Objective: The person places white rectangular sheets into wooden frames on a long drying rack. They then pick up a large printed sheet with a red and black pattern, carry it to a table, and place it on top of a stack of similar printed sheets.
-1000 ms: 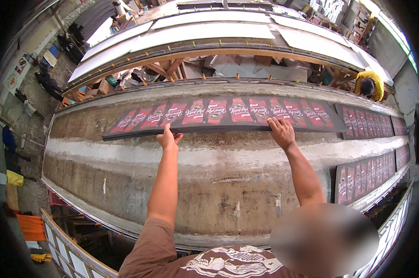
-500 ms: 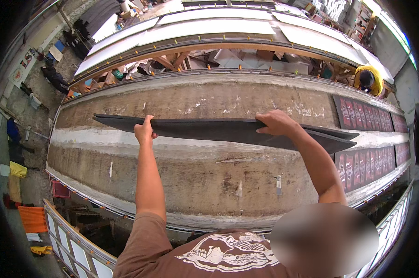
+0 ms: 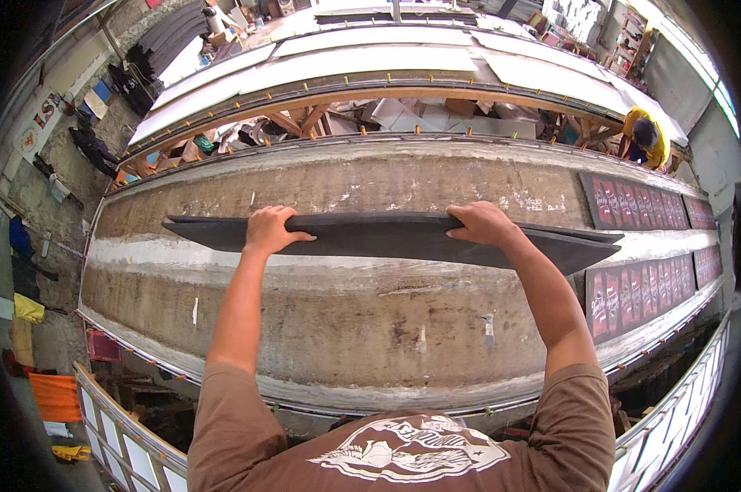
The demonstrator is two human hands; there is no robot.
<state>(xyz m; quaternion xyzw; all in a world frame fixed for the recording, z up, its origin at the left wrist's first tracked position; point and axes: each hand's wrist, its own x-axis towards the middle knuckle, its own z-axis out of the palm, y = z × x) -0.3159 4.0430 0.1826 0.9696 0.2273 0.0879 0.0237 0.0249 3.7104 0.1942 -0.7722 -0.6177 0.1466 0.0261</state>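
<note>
Above the long table (image 3: 346, 320), two layers of black, flexible sheet material (image 3: 370, 236) stretch out sideways. Whether they are one folded sheet or separate sheets, I cannot tell. My left hand (image 3: 272, 230) is closed over the upper edge left of the middle, its thumb lying along the near face. On the right, my right hand (image 3: 483, 224) grips the same edge with the thumb in front; its other fingers are partly hidden. Beyond each hand the layers spread apart at their ends, and the right end droops toward the table.
Dark red printed panels (image 3: 641, 297) lie in two rows at the table's right end. A person in yellow (image 3: 647, 141) bends over beside the far right corner. Behind stands another long table with white sheets (image 3: 362, 69). Small orange clips (image 3: 417, 129) line the table's far edge.
My left hand has shifted its hold, from a grip with a raised thumb to one over the top edge. My right hand keeps its grip. The sheet material stays nearly in place.
</note>
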